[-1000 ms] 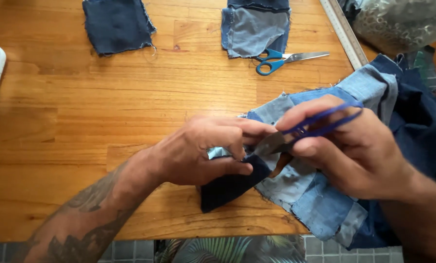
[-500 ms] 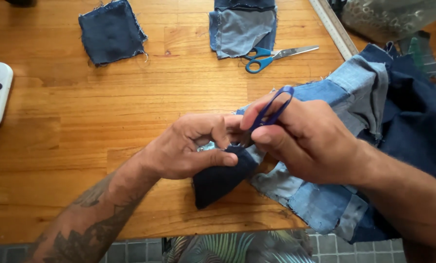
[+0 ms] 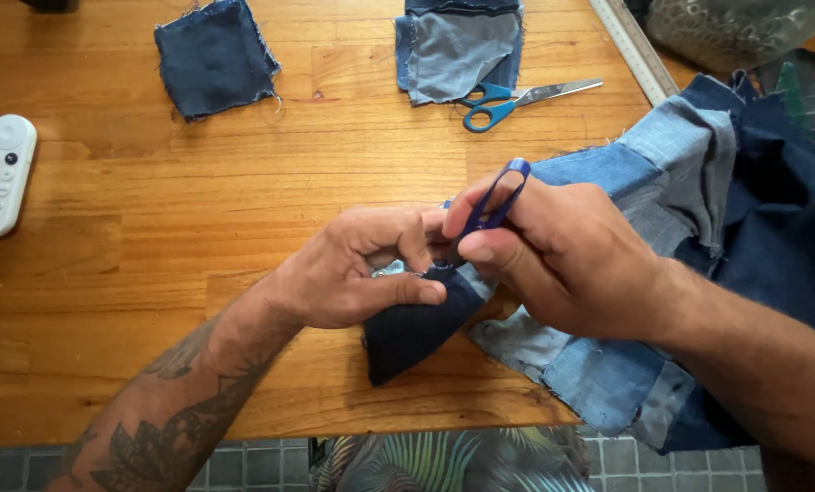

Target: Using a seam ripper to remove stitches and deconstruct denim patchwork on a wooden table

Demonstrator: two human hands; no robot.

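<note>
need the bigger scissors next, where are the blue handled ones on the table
In the head view the blue-handled scissors lie at the table's far edge, right of centre, against a folded denim stack.

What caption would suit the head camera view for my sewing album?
Left hand pinches a dark denim patch of patchwork while right hand works blue thread snips on a wooden table.

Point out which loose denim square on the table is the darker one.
The dark navy denim square at upper left; the other, the folded denim piece by the blue-handled scissors, shows pale blue.
</note>
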